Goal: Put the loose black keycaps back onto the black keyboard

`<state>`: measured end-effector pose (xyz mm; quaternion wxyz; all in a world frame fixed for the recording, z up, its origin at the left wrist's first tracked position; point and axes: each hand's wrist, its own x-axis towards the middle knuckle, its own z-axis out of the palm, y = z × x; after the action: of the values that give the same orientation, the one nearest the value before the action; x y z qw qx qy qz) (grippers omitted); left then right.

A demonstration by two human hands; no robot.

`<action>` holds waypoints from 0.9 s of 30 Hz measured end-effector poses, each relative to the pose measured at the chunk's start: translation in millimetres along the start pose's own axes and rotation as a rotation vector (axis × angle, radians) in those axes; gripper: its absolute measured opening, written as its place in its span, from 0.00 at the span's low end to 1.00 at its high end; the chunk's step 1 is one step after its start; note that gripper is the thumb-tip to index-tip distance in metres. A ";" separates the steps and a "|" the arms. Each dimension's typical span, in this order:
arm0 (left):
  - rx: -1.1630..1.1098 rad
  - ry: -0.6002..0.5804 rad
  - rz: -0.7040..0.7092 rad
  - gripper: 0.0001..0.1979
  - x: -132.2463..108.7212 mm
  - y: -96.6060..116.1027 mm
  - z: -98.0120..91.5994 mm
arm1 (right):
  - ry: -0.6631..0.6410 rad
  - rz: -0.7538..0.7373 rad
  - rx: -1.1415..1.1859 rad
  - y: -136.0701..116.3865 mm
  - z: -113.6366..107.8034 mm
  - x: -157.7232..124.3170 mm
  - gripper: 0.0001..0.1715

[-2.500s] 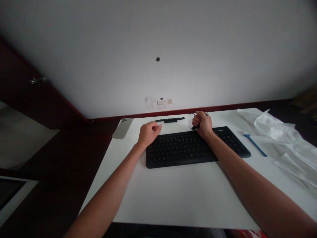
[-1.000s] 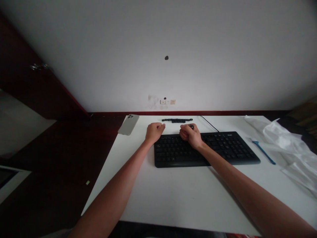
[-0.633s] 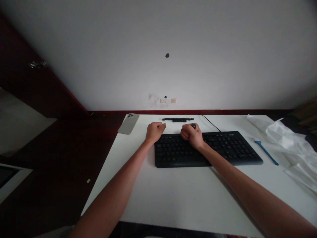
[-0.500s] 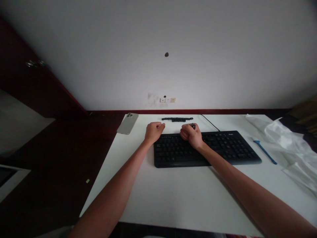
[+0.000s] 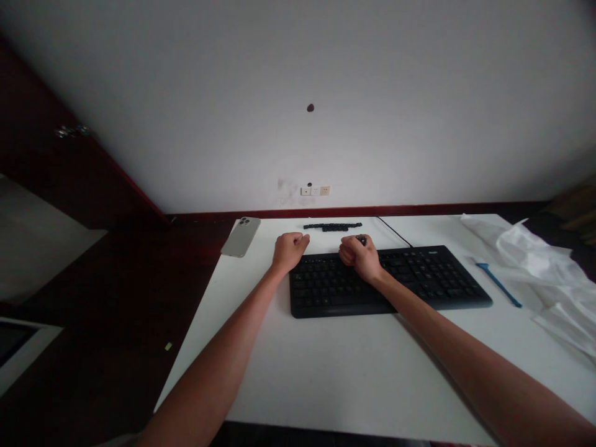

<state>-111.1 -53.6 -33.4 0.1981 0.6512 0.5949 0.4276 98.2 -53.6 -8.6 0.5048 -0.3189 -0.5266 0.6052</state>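
Observation:
A black keyboard [image 5: 437, 279] lies on the white table. At its upper left corner rests my left hand [image 5: 288, 250], closed in a fist with the thumb on top; what the fingers hold, if anything, is hidden. My right hand [image 5: 361, 256] is closed above the keyboard's upper middle. A small dark thing [image 5: 361, 238] shows at the top of that fist, too small to name. Behind the keyboard, small black keycaps [image 5: 333, 226] lie in a long row with a shorter row in front.
A phone [image 5: 241, 236] lies face down at the table's back left. To the right are a blue stick-like tool [image 5: 499, 285] and crumpled white plastic [image 5: 535, 254]. The keyboard's cable [image 5: 395, 230] runs off the back edge toward the wall [image 5: 209, 124].
The view has tipped very slightly, so the things sit a little lower in the picture. Both hands keep their places and stay closed.

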 end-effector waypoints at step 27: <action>0.536 -0.206 0.119 0.09 18.5 39.0 1.6 | 0.398 -0.056 0.134 -26.3 -102.7 32.3 0.28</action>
<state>-87.6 -44.0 1.5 0.0529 0.7541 0.6241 0.1975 190.3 7.7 -3.5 0.6354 -0.3830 -0.3837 0.5499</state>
